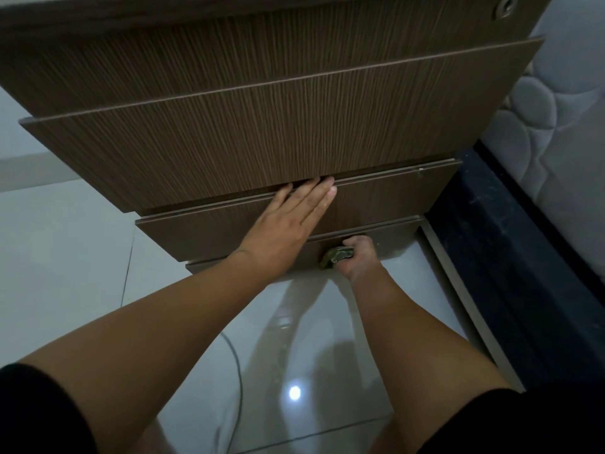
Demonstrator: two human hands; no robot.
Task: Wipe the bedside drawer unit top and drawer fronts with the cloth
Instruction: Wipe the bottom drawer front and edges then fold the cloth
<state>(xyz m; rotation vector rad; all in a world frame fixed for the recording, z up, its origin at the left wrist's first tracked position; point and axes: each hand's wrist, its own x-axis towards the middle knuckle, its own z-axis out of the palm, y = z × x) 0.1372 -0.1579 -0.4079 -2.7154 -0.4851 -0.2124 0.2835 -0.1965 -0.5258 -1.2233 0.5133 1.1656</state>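
1. The drawer unit [262,93] fills the upper part of the view, its brown wood-grain fronts stacked one above another, seen from above and close in.
2. The second drawer front [278,139] sticks out further than the ones below it, its lower edge overhanging the third drawer front [376,204].
3. The left hand [288,224] lies flat against the third drawer front, fingers straight and together, holding nothing; the fingertips [322,185] reach up to the gap under the overhanging front.
4. The right hand [357,257] is lower down, at the bottom drawer front [393,234], just above the floor [82,257].
5. Its fingers are curled round the cloth [335,257], a small greenish-grey wad that pokes out on the hand's left side.
6. The cloth seems to be pressed against the bottom front, though the hand hides the contact itself.
7. The cloth sits below and slightly right of the left hand, the two hands near each other but not touching.
8. Glossy pale tiles cover the floor and reflect a bright spot of light [294,393]; a thin cable [237,371] runs across them between the forearms.
9. To the right of the unit stands a dark bed base [523,257] with a quilted grey mattress [556,126] above it.
10. Black sleeves [36,414] show at the lower corners.
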